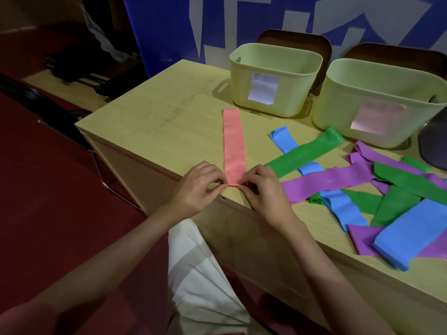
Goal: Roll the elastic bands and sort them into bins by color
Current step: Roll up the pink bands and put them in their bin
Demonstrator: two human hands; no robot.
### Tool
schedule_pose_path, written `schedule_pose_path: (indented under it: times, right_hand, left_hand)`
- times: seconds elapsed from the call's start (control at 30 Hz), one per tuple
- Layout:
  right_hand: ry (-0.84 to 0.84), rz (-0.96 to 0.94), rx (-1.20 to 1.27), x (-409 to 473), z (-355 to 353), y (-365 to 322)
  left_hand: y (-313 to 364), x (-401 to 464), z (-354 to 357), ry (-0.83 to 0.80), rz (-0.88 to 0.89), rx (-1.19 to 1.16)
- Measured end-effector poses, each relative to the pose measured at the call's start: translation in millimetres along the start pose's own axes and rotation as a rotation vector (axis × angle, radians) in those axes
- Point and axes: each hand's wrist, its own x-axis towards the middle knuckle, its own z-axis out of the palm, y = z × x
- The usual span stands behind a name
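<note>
Rolling has just begun: the left hand [196,187] and right hand [260,187] pinch the pink band's [234,143] near end at the bench [154,122] edge, strip running toward twelve o'clock. Next, roll it evenly forward.

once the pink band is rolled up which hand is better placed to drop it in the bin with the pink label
Right, probably. The right hand pinches the pink band on the side nearer the pink-labelled bin, at the table's far right. The left hand would have to cross over.
</note>
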Motion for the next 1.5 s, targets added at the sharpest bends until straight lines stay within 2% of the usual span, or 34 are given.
schedule_pose_path:
  times: [0.13,0.5,0.63,0.77,0.9,1.0,1.07,1.2,1.5]
  right_hand:
    - [-0.023,-0.050,-0.010,-2,-1,3]
    - [0.008,0.036,-0.004,-4,2,-1]
    - [0.045,0.113,-0.042,-2,7,-9]
    - [0.064,0.180,-0.086,3,12,-14]
    - [0.063,0.212,-0.097,7,13,-15]
    - [0.096,0.182,-0.124,7,9,-15]
    - [0.079,0.122,-0.120,7,6,-11]
    - [0.009,-0.004,-0.128,5,0,-4]
    - [-0.062,-0.025,-0.048,10,-5,3]
  left_hand:
    - [1,-1,-1,-0.004,0.008,0.004]
    - [3,-2,9,0.071,-0.083,0.015]
    - [16,-2,14,0.110,-0.260,0.047]
    - [21,7,13,0.046,-0.492,0.055]
    - [27,16,8,-0.054,-0.581,0.071]
    - [25,19,6,-0.054,-0.613,0.036]
    - [24,20,4,-0.020,-0.582,-0.021]
    - [30,16,4,-0.014,-0.405,-0.020]
    - [14,6,7,-0.017,-0.163,0.092]
